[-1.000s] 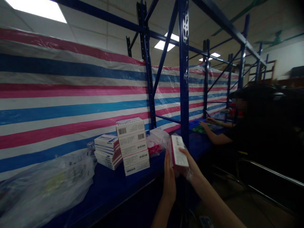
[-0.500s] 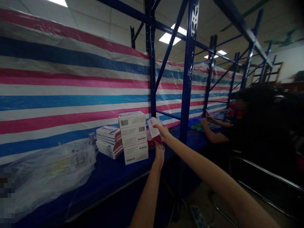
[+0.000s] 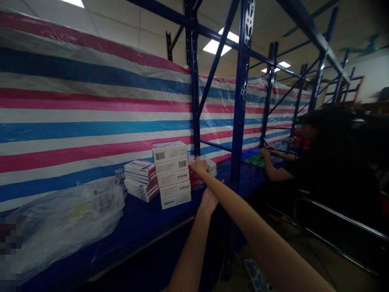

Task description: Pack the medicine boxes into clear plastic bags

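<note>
My right hand (image 3: 199, 165) is just right of a tall stack of white boxes (image 3: 172, 178) with barcodes, its fingers curled at some clear plastic (image 3: 191, 157). What those fingers hold, if anything, is hidden. Behind the hand a whitish plastic-wrapped item (image 3: 212, 167) shows in part. A red item (image 3: 197, 181) lies below it, beside the stack. My left hand (image 3: 210, 199) is lower and nearer to me, under my right wrist. Most of its fingers are covered, so its grip cannot be made out. Shorter white boxes (image 3: 140, 180) are piled left of the tall stack.
A large clear plastic bag (image 3: 73, 223) covers the left of the blue table (image 3: 133, 227). A blue rack post (image 3: 240, 101) rises right of my hands. Farther right, a co-worker's hands (image 3: 269, 151) work near green items (image 3: 254, 160). A metal chair frame (image 3: 340, 217) stands below.
My right hand held up a small white packet in clear plastic; now it has turned down and left towards the tall stack, crossing above my left hand. My left hand has shifted slightly right.
</note>
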Available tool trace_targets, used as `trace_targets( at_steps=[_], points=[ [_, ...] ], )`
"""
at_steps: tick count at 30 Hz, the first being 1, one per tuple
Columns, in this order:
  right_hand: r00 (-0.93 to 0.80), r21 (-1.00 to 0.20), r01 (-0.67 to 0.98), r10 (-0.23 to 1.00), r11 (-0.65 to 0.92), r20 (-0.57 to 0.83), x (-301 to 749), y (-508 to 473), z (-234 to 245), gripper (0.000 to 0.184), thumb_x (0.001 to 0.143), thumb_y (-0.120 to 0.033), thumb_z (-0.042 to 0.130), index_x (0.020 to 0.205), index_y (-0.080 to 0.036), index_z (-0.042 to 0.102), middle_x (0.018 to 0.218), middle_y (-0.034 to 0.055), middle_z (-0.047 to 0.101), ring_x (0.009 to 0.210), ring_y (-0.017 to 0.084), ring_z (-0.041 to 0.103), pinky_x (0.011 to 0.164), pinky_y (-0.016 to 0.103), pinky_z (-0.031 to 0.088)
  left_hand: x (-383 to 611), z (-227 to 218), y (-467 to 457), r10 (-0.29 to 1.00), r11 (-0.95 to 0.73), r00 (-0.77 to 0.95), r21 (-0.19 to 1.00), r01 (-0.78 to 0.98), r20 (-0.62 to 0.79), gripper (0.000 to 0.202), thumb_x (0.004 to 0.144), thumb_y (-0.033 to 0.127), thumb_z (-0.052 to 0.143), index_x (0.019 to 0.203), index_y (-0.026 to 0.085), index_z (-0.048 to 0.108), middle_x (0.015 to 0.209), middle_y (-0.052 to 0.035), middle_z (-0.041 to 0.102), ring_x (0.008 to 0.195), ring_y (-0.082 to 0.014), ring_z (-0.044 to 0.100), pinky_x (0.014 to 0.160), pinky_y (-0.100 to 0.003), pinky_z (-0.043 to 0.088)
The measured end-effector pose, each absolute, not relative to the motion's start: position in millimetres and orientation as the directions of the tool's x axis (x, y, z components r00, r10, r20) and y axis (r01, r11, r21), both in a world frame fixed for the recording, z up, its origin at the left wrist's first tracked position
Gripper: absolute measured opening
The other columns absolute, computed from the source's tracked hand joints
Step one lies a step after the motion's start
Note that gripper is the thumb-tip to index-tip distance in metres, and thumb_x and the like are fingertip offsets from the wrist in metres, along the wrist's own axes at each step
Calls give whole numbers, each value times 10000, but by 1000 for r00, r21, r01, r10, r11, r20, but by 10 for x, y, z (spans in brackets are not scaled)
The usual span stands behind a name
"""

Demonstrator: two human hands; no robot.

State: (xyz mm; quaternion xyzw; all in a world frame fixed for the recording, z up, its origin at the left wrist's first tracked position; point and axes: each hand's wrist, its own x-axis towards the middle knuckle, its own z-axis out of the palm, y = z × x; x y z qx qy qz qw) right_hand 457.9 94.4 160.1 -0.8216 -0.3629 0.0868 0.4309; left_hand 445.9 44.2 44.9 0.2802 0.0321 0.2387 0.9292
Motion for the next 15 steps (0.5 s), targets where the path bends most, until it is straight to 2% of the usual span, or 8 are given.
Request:
trace_targets(
  at_steps=[5,10,15],
  points=[
    [740,-592,626,626,-508,246,4551,1016,1530,619,727,-433,560,1216,-98,379,1261,246,388,1175,381,333,931,499,179,4297,234,288,406,750,913,556,-360,43,356,850,315,425,1121,106,526,1115,-123,599,1060,-220,539,945,-357,378],
    [709,-508,671,668,-541,225,4565,1040,1528,660,774,-461,503,1292,-102,309,1280,249,385,1193,373,335,930,506,200,4027,-19,174,394,782,919,534,-321,-25,288,838,311,449,1041,142,563,992,-81,639,945,-181,580,885,-323,391],
    [623,-521,713,765,-469,163,4754,999,1746,658,760,-608,439,1215,-133,456,1224,195,488,1153,378,403,914,530,260,3688,-134,77,280,825,959,498,-267,51,377,843,343,433,1173,174,501,1196,-101,557,1016,-177,558,886,-309,374]
  ],
)
